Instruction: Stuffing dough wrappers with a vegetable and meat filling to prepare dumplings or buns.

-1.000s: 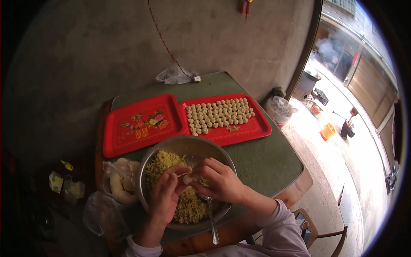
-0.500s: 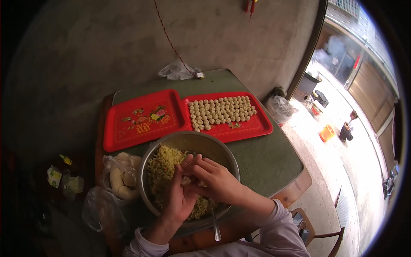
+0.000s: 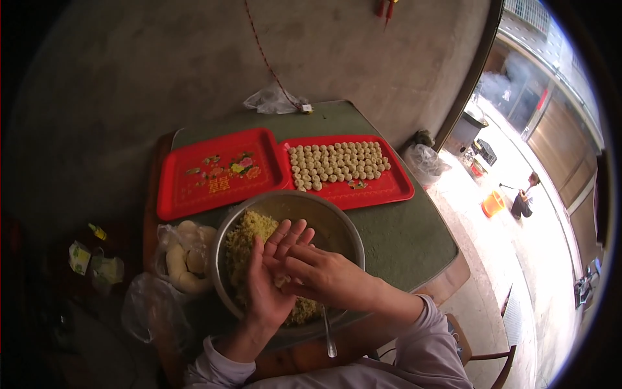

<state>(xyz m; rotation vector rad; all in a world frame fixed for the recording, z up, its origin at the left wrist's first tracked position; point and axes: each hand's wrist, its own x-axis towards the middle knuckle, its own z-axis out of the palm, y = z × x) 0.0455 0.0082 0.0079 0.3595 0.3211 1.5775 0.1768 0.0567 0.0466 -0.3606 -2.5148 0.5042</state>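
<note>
My left hand [image 3: 267, 298] is cupped palm up over a large metal bowl [image 3: 334, 223], its fingers stretched out. A small pale piece of dough [image 3: 281, 280] rests in that palm, mostly hidden by my fingers. My right hand [image 3: 330, 279] bends over it from the right, fingers closed on the dough. Crumbly yellow filling [image 3: 249, 232] lies in the bowl. A metal spoon [image 3: 330, 337] leans out over the near rim. Behind the bowl, several rows of small round filled dumplings [image 3: 337, 162] sit on a red tray [image 3: 396, 188].
A second red tray [image 3: 184, 202], flower-patterned, stands left of the first on the green tabletop [image 3: 408, 246]. Dough lumps [image 3: 184, 266] lie in a plastic bag left of the bowl. A wooden chair [image 3: 495, 356] is at lower right. Outside, a person [image 3: 523, 198] crouches beside an orange bucket [image 3: 493, 203].
My left fingers have straightened and spread upward, while my right hand has shifted slightly right and lower over the palm. Outside, the crouching person now holds a thin stick-like thing over the bucket.
</note>
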